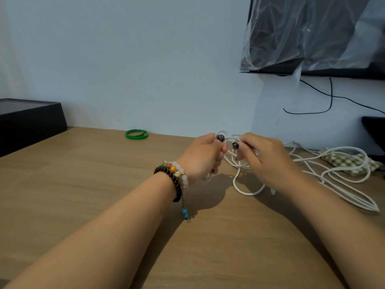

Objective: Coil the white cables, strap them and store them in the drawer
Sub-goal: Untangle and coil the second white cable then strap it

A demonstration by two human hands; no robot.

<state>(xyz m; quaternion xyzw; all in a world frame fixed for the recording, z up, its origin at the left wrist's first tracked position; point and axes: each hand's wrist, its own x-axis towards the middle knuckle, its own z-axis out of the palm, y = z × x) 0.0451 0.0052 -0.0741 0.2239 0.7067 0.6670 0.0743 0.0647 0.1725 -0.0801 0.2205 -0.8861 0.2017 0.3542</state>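
A long white cable (341, 190) sprawls in loose loops over the right side of the wooden table (104, 184). My left hand (203, 156) grips a few small loops of it, thumb on top, just above the tabletop. My right hand (264, 159) pinches the same cable right beside the left hand, thumb and fingers curled round a strand. A loop hangs from both hands down to the table. Two green bands (136, 134) lie at the back of the table by the wall. No drawer is in view.
A black box (29, 119) stands at the back left corner. A plastic-covered screen (312, 34) hangs on the wall at the upper right, with black wires below it. A green checked cloth (345, 161) lies under the cable at the right.
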